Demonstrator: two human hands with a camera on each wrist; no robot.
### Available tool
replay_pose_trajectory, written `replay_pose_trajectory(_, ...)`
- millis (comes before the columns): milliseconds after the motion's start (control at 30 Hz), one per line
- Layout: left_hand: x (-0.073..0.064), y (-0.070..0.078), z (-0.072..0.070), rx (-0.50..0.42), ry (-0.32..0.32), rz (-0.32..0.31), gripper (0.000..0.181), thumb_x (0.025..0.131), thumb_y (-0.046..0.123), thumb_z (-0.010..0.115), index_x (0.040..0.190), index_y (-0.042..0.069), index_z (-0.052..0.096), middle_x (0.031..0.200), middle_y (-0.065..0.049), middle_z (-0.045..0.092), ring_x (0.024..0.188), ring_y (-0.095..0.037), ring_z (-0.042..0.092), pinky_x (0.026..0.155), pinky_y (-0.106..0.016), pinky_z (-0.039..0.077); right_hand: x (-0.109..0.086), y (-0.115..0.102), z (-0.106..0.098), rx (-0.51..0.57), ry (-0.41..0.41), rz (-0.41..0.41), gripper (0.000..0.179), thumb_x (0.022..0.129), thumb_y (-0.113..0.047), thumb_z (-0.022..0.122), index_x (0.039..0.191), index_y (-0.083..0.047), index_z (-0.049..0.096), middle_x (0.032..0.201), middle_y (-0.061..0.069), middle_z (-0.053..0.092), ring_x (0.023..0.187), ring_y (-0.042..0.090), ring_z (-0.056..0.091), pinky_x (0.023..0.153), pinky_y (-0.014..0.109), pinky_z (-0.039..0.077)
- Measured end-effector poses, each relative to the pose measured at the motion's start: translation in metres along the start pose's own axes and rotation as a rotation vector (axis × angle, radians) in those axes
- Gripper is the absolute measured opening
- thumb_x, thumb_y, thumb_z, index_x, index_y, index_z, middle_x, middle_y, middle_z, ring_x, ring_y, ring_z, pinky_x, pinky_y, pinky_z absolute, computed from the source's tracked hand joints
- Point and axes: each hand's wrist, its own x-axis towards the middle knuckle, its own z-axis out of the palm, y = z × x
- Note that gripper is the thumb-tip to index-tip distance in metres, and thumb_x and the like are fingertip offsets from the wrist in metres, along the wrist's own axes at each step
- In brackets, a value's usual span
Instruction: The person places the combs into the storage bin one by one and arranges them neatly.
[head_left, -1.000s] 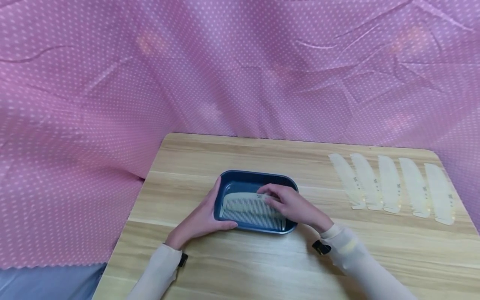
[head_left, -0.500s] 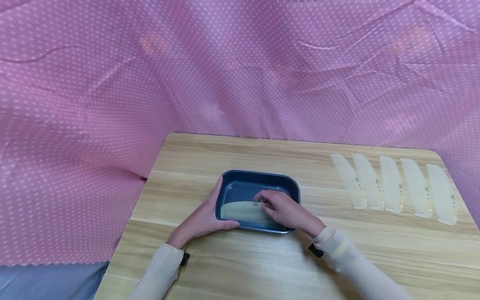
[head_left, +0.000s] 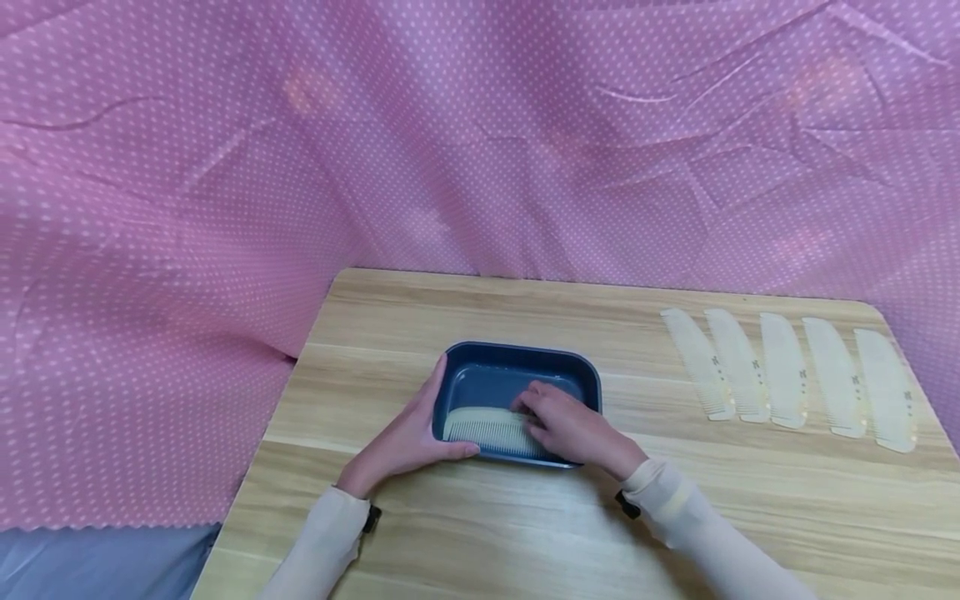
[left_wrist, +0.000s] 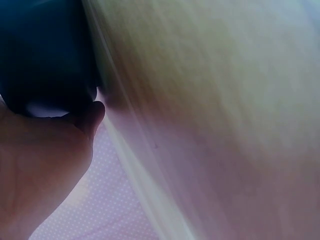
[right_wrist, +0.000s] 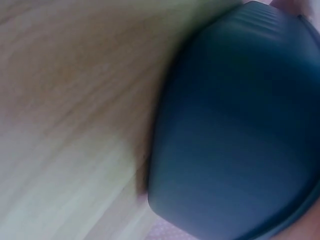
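A dark blue rectangular tray [head_left: 517,347] stands on the wooden table in the head view. Inside, along its near side, lies a pale comb [head_left: 480,423] with its teeth toward the person. My left hand [head_left: 405,433] grips the tray's left end, thumb along the near rim. Its thumb [left_wrist: 95,115] shows against the dark tray wall in the left wrist view. Over the tray's right half, my right hand [head_left: 570,427] has bent fingers at the comb's upper edge and hides its right part. The tray's outer wall [right_wrist: 230,130] fills much of the right wrist view.
Several matching pale combs [head_left: 782,371] lie side by side in a row on the right of the table [head_left: 420,533]. A pink dotted cloth [head_left: 480,167] hangs behind the table and on its left.
My right hand has moved down toward the tray's near side, and the comb has gone lower with it, showing more of the tray floor. The left hand keeps its hold.
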Motion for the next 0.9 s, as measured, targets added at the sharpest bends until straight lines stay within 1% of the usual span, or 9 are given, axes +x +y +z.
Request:
replay_pose_trajectory(100,0.000,-0.001,0.001,0.001,-0.003,-0.004,0.142,0.082,0.055,0.095,0.175,0.036,-0.011,0.181,0.008,0.006,0.163,-0.021,0.016,0.127,-0.061,0.024,-0.002,0.000,0.000,0.037,0.033,0.012,0.022,0.105,-0.009,0.073,0.127,-0.007,0.074,0.119,0.003,0.067,0.104,0.015,0.062,0.093,0.042,0.057)
replay_pose_trajectory(200,-0.001,-0.001,0.002,0.000,-0.004,-0.004,0.142,0.082,0.056,0.095,0.175,0.036,-0.011,0.181,0.009,0.006,0.164,-0.021,0.016,0.127,-0.062,0.024,-0.004,0.000,-0.001,0.106,0.101,0.010,0.023,0.106,-0.011,0.072,0.129,-0.008,0.073,0.119,0.001,0.068,0.104,0.014,0.063,0.092,0.041,0.058)
replay_pose_trajectory(367,0.000,-0.001,0.002,-0.009,-0.005,0.000,0.141,0.083,0.054,0.095,0.175,0.036,-0.011,0.181,0.009,0.007,0.164,-0.021,0.015,0.127,-0.062,0.023,-0.008,0.004,-0.003,0.237,0.239,-0.016,0.022,0.107,-0.009,0.070,0.129,-0.006,0.072,0.113,-0.001,0.070,0.096,0.010,0.065,0.083,0.033,0.059)
replay_pose_trajectory(467,0.000,-0.002,0.003,-0.011,-0.006,0.001,0.141,0.083,0.054,0.095,0.175,0.036,-0.011,0.181,0.008,0.006,0.164,-0.022,0.015,0.127,-0.063,0.023,-0.010,0.006,-0.005,0.327,0.316,-0.041,0.022,0.108,-0.007,0.069,0.130,-0.003,0.072,0.111,0.004,0.073,0.094,0.012,0.068,0.081,0.032,0.060)
replay_pose_trajectory(533,0.000,-0.002,0.003,-0.011,-0.005,-0.003,0.141,0.083,0.054,0.095,0.175,0.037,-0.011,0.181,0.009,0.006,0.164,-0.022,0.015,0.127,-0.063,0.023,-0.011,0.008,-0.006,0.393,0.372,-0.047,0.022,0.109,-0.007,0.067,0.130,-0.002,0.071,0.110,0.010,0.075,0.095,0.017,0.070,0.081,0.033,0.061)
replay_pose_trajectory(667,0.000,0.000,0.002,-0.016,0.000,-0.007,0.141,0.083,0.053,0.095,0.175,0.037,-0.010,0.180,0.010,0.007,0.164,-0.022,0.017,0.126,-0.064,0.024,-0.013,0.012,-0.009,0.513,0.493,-0.009,0.022,0.110,-0.007,0.066,0.130,0.001,0.070,0.108,0.018,0.074,0.095,0.027,0.071,0.080,0.029,0.059)
replay_pose_trajectory(733,0.000,0.001,0.001,-0.017,0.002,-0.006,0.142,0.082,0.053,0.096,0.175,0.037,-0.010,0.180,0.011,0.007,0.164,-0.021,0.017,0.126,-0.064,0.024,-0.015,0.013,-0.011,0.585,0.544,0.015,0.023,0.110,-0.005,0.066,0.131,0.003,0.069,0.110,0.023,0.073,0.097,0.034,0.071,0.083,0.027,0.059)
replay_pose_trajectory(800,0.000,0.001,0.000,-0.016,0.002,-0.006,0.142,0.082,0.053,0.096,0.175,0.037,-0.010,0.180,0.012,0.006,0.164,-0.020,0.016,0.126,-0.063,0.023,-0.017,0.016,-0.014,0.642,0.587,0.030,0.023,0.109,-0.002,0.066,0.131,0.006,0.068,0.111,0.027,0.072,0.099,0.038,0.071,0.085,0.024,0.059)
replay_pose_trajectory(900,0.001,0.001,0.000,-0.016,0.002,0.000,0.143,0.082,0.053,0.096,0.175,0.037,-0.010,0.180,0.012,0.006,0.164,-0.020,0.014,0.127,-0.063,0.023,-0.022,0.021,-0.019,0.694,0.632,0.054,0.024,0.108,0.001,0.065,0.131,0.008,0.067,0.114,0.032,0.070,0.101,0.035,0.071,0.088,0.022,0.058)
